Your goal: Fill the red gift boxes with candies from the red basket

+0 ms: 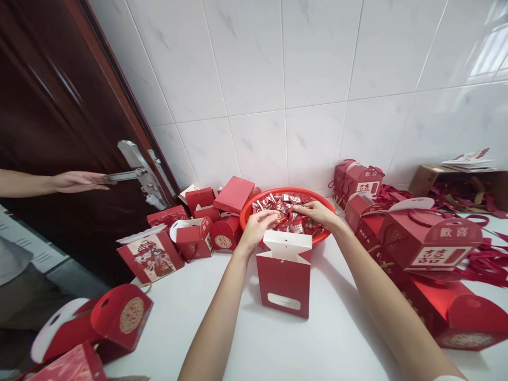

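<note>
A red plastic basket (328, 202) full of small wrapped candies (296, 226) stands by the wall, and both hands are over it. My left hand (257, 227) is closed in a pinch at the basket's near left side, with a small wrapped candy at its fingertips. From the right, my right hand (317, 212) reaches among the candies, its fingers closed on a wrapped one that is partly hidden. Between my forearms an upright red gift box (284, 280) has its top open, showing a white inside. Neither hand touches this box.
Red gift boxes (191, 241) crowd the left side, and more boxes (432, 238) are stacked at right. Beyond these, a cardboard carton (424, 182) holds ribbons. Another person's hand (81, 181) grips the door handle (121, 175) at left.
</note>
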Available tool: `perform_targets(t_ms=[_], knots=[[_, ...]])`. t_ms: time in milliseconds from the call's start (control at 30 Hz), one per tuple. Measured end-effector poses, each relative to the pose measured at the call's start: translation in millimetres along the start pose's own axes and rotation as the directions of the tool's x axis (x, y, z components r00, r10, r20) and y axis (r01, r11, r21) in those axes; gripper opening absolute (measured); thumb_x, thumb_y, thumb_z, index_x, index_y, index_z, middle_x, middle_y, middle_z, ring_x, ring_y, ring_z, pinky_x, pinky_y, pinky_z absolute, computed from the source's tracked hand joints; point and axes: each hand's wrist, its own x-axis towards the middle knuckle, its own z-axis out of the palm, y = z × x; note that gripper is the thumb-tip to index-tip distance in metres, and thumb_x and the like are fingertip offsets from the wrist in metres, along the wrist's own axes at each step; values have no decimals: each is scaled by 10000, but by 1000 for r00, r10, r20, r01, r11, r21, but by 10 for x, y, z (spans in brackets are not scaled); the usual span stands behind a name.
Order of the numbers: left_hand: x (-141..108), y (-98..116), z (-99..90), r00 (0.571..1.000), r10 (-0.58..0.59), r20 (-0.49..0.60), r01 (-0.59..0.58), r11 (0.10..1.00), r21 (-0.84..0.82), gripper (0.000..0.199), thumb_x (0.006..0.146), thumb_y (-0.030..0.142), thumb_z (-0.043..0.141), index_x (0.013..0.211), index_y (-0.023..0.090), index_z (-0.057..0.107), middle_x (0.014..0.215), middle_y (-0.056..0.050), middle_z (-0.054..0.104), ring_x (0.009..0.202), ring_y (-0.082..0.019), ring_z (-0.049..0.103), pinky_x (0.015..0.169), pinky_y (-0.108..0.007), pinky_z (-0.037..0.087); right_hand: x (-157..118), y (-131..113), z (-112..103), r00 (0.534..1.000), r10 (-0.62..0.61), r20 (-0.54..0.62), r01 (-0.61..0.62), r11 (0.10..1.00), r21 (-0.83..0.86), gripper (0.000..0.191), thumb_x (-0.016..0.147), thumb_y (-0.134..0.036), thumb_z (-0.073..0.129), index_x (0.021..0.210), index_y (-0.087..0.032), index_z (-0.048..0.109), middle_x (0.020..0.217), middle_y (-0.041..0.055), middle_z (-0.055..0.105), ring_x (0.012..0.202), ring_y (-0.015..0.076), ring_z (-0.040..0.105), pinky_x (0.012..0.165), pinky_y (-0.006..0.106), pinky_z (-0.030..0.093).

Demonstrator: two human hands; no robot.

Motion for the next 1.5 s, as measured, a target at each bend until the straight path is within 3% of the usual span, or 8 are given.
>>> perform_targets(t_ms=[367,533,633,733,967,1133,1300,1500], knots=[[229,-19,159,978,-205,44,207,978,-32,577,712,402,856,1224,240,646,1347,-117,631,1056,-240,689,819,-325,586,-8,-9,29,930,-368,22,368,930,-2,430,719,-459,790,1051,-202,696,1004,57,705,918,231,670,759,339,578],[234,-84,166,979,-166,115,167,986,2,537,707,403,857,1166,199,666,994,-74,735,803,-180,712,699,-272,571,-56,-103,114,867,-461,189,475,880,-29,579,672,-388,838,1195,-231,647,1264,84,647,1170,279,612,913,391,557],[233,-110,148,992,-93,80,93,996,3,417,671,391,867,981,176,690,807,-15,712,643,-131,661,622,-241,519,-81,-135,0,876,-394,279,411,912,-2,712,708,-429,817,1344,-245,555,1271,103,656,1127,258,640,886,381,565],[243,-124,156,998,-64,-24,63,998,-20,389,621,383,883,869,171,672,788,-4,706,588,-117,631,585,-239,489,-65,-107,-181,948,-310,75,319,915,-246,485,870,-442,653,1278,-187,593,1186,128,698,1016,242,679,841,360,556],[237,-133,179,999,-53,0,53,999,-8,408,572,373,903,831,175,657,729,7,689,549,-119,612,560,-245,477,56,80,-160,995,-74,-66,-18,517,-856,424,707,-121,705,1124,-196,684,1126,132,729,1060,309,664,838,333,489],[213,-132,168,999,-31,11,31,999,14,407,605,374,891,880,167,674,786,-16,712,586,-126,617,615,-268,508,34,54,-119,997,-78,-21,31,609,-793,584,635,-139,766,1209,-187,667,1024,80,726,913,233,673,726,270,492],[213,-126,160,999,-47,-4,47,999,25,497,595,343,907,1014,159,713,907,-67,747,768,-208,696,795,-369,551,-39,-62,-157,970,-239,-51,221,948,-230,533,605,-302,821,1102,-156,696,810,8,676,657,142,588,599,257,473],[177,-84,164,995,-53,90,55,998,-14,431,572,360,915,913,146,760,892,-71,766,827,-229,712,824,-371,557,-91,-150,-56,947,-309,-93,309,951,-17,395,680,-487,768,926,-180,728,822,32,687,723,165,594,599,263,493]])
